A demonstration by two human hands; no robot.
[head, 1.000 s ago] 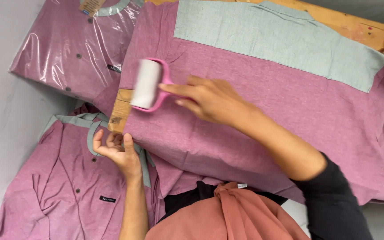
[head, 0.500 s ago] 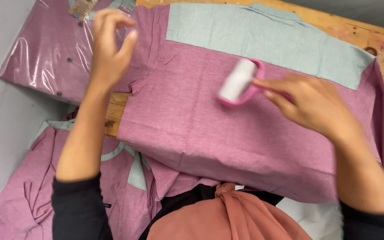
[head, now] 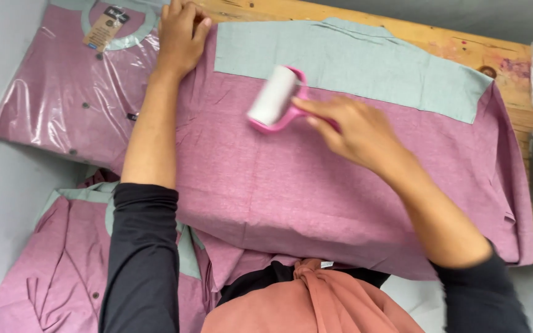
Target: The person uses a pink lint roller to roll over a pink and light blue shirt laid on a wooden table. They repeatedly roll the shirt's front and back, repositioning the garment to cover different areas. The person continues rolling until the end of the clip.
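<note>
While your left hand [head: 180, 37] has come up from the lower shirt to press flat, fingers together, on the spread mauve shirt's [head: 316, 185] far left corner beside the bagged shirt [head: 69, 92], your right hand [head: 353, 129], clamped on the pink lint roller [head: 274, 98], has swept it rightward to mid-cloth on the wooden worktop [head: 451, 43]; the fabric is now pinned taut.

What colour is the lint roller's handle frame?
Pink, on the lint roller in the right hand; the roll itself is white. Head view.
</note>
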